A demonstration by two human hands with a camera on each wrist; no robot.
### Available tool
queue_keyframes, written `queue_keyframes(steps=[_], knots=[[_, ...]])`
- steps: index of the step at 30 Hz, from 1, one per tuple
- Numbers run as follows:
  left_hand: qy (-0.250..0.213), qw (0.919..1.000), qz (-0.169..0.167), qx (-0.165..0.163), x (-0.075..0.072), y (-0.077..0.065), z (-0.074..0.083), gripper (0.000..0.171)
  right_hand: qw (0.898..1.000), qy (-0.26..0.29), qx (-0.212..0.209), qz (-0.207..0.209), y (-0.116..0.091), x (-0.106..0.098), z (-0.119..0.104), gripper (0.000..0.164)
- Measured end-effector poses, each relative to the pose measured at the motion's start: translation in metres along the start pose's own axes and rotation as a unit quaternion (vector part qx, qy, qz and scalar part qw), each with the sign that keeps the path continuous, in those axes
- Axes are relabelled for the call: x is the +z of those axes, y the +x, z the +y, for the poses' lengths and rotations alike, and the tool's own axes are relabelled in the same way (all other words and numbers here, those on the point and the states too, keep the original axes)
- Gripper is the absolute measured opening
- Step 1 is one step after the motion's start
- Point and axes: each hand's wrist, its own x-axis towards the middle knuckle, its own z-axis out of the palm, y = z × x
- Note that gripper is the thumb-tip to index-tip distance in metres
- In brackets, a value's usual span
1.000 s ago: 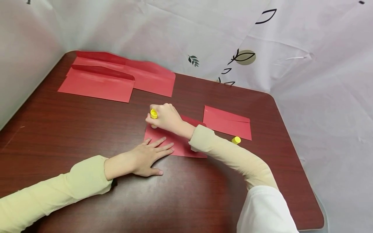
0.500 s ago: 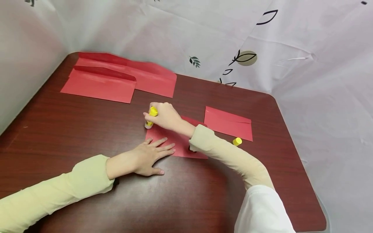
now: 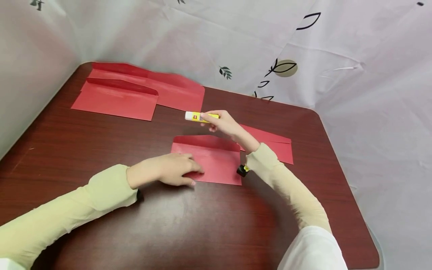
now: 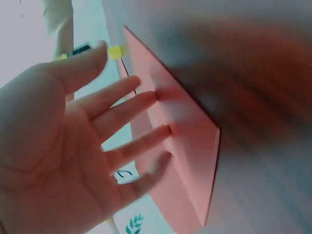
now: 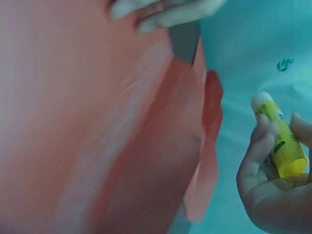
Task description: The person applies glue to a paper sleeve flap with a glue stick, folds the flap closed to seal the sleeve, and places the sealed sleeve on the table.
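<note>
A red envelope (image 3: 219, 167) lies on the dark wooden table with its flap unfolded away from me. My left hand (image 3: 173, 169) is over its left part, fingers spread and slightly bent, fingertips right at the paper in the left wrist view. Beyond the envelope, my right hand (image 3: 223, 123) grips a yellow glue stick (image 3: 195, 116), raised and tilted sideways with its white end pointing left. Whitish streaks of glue (image 5: 114, 131) run along the envelope beside the flap fold in the right wrist view.
Several red envelopes (image 3: 116, 99) with raised flaps overlap at the back left. Another envelope (image 3: 281, 148) lies at the right, partly behind my right forearm. The yellow cap (image 4: 116, 52) shows in the left wrist view. A patterned white sheet (image 3: 189, 41) borders the table.
My right hand has lifted the glue stick off the envelope's left flap edge and moved right and back, turning the stick sideways. My left hand's fingers have gone from flat to slightly bent.
</note>
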Motion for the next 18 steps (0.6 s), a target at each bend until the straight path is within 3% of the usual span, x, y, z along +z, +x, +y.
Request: queue_keyframes(steps=[3, 6, 8, 13, 18], knots=[[0.037, 0.9972, 0.064, 0.01, -0.005, 0.008, -0.007, 0.047, 1.0, -0.008, 0.009, 0.013, -0.006, -0.009, 0.012, 0.036], [0.078, 0.9877, 0.135, -0.011, -0.008, 0.016, -0.014, 0.059, 1.0, 0.005, 0.012, 0.026, -0.011, -0.014, 0.023, 0.036], [0.088, 0.9818, 0.165, -0.031, -0.01, 0.022, -0.018, 0.074, 0.999, 0.011, 0.013, 0.038, -0.013, -0.017, 0.03, 0.035], [0.052, 0.9835, 0.156, -0.076, -0.009, 0.033, -0.031, 0.105, 0.998, 0.003, 0.019, 0.051, -0.015, -0.02, 0.042, 0.037], [0.026, 0.9845, 0.153, -0.082, -0.006, 0.035, -0.033, 0.104, 0.998, 0.007, 0.039, 0.05, -0.019, -0.019, 0.049, 0.038]])
